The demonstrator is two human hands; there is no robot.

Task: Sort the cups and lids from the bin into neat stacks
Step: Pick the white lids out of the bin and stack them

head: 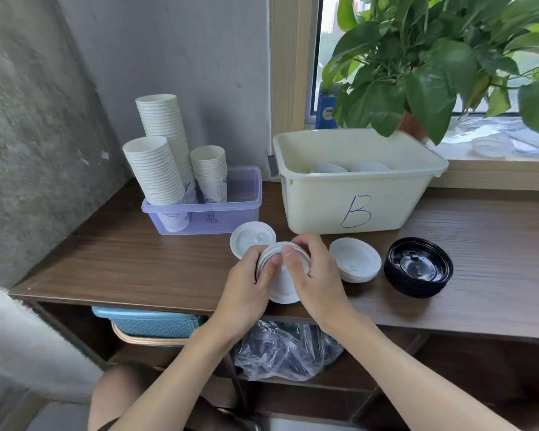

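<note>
My left hand [246,287] and my right hand [316,275] together hold a small stack of white lids [282,284] just above the wooden table's front edge, fingers curled round its rim from both sides. A single white lid [249,236] lies behind my hands. To the right sit a stack of white lids [355,264] and a stack of black lids [417,267]. The cream bin marked "B" [355,200] stands behind them with a few white lids [349,168] inside. Three stacks of white paper cups [162,157] stand in a purple box [206,213].
The wooden table [137,259] meets a grey wall on the left. A leafy potted plant [433,66] overhangs the bin from the windowsill. Under the table sit a blue basket [150,325] and a crumpled plastic bag [287,349].
</note>
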